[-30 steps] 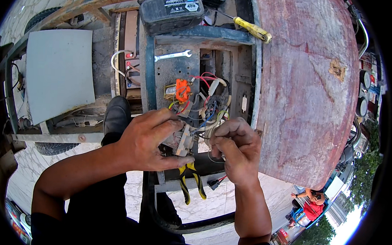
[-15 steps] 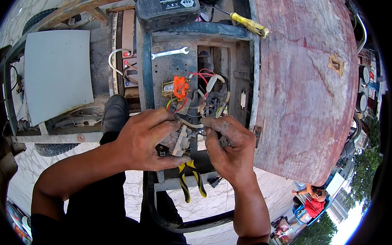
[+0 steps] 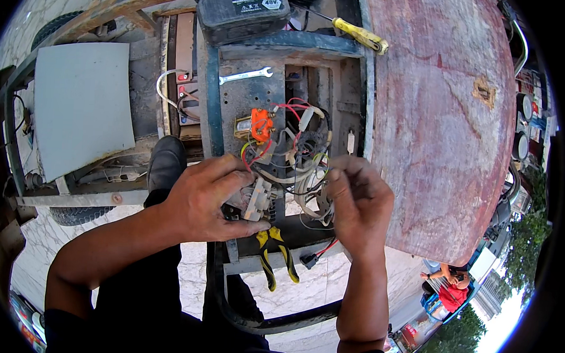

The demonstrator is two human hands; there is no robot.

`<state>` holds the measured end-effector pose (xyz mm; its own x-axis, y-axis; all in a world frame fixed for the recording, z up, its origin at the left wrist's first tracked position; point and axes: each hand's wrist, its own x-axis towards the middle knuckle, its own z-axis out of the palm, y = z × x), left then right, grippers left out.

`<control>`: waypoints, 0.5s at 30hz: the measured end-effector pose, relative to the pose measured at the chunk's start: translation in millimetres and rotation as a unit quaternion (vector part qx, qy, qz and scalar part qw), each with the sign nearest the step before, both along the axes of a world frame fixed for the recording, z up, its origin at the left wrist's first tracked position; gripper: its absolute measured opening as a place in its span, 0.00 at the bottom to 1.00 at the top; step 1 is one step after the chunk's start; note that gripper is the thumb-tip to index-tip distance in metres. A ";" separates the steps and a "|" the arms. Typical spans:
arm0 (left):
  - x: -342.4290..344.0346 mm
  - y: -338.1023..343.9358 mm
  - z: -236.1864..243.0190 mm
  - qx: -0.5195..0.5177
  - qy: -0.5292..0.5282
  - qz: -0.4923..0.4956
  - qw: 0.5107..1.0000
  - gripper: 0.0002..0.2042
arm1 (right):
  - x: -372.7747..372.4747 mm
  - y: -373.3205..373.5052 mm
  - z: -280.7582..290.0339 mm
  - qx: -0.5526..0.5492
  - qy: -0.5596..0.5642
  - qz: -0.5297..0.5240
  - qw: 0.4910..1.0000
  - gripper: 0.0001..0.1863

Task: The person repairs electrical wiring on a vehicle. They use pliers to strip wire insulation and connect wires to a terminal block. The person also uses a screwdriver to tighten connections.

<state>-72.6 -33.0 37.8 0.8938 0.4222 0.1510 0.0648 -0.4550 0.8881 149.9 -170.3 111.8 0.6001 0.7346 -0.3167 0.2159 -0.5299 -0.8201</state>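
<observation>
My left hand (image 3: 209,195) is closed around a pale grey connector block (image 3: 257,199) with wires running into it, its fingers on top and thumb along the lower edge. To its right, my right hand (image 3: 362,208) is in a pinch beside a tangle of grey and white wires (image 3: 319,203); what sits between those fingertips is too small to make out. Just below the block lie yellow-and-black handled pliers (image 3: 277,258), jaws hidden. An orange electrical part (image 3: 260,125) with red and yellow-green wires rests on the metal plate above my left hand.
An open-end wrench (image 3: 245,76) lies on the plate. A black battery pack (image 3: 242,14) and a yellow-handled screwdriver (image 3: 361,36) sit on the frame's far edge. A worn reddish board (image 3: 436,126) stands at right, a grey panel (image 3: 84,98) at left. A person in red (image 3: 454,297) sits at lower right.
My right hand has moved right, away from the connector block, uncovering the wire tangle and a black plug with red wire. My left hand has hardly moved and still grips the block.
</observation>
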 end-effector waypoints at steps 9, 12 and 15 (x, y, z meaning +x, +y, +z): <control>-1.1 -7.0 -0.5 0.009 0.018 -0.066 0.998 0.35 | 7.0 6.3 12.4 0.016 0.057 -0.102 0.993 0.10; -4.2 -8.8 -4.1 0.005 0.011 -0.061 0.998 0.36 | 6.7 7.1 11.7 0.020 0.053 -0.105 0.993 0.11; -2.0 -8.5 -4.2 0.009 0.005 -0.056 0.998 0.37 | 7.0 6.1 10.3 0.029 0.057 -0.101 0.993 0.10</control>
